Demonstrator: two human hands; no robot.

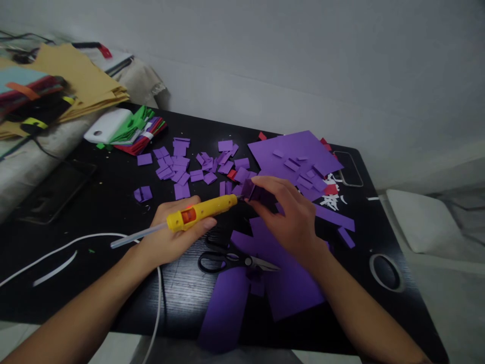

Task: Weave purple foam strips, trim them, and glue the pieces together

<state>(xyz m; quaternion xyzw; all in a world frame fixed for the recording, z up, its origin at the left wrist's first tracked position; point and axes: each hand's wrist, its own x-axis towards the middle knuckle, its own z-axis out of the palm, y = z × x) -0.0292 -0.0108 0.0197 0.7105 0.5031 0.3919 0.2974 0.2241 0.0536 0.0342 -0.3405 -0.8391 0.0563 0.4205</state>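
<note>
My left hand (170, 237) is wrapped round a yellow hot glue gun (206, 210) with a clear glue stick (138, 236) poking out of its back. The nozzle points right and meets, or nearly meets, a small folded purple paper piece (249, 189). Pinched between the fingers of my right hand (291, 210) is that same piece, partly hidden by them. Below the hands lie black-handled scissors (246, 261) on large purple sheets (291, 283). Many small purple paper pieces (180, 164) are scattered beyond the glue gun.
A white cord (158, 303) runs across the black table (113, 283). At the right sit a roll of tape (386, 273) and white scraps (331, 199). Bundled coloured strips (140, 129) lie at the back left, near brown sheets (83, 76). A stool (420, 222) stands beyond the right edge.
</note>
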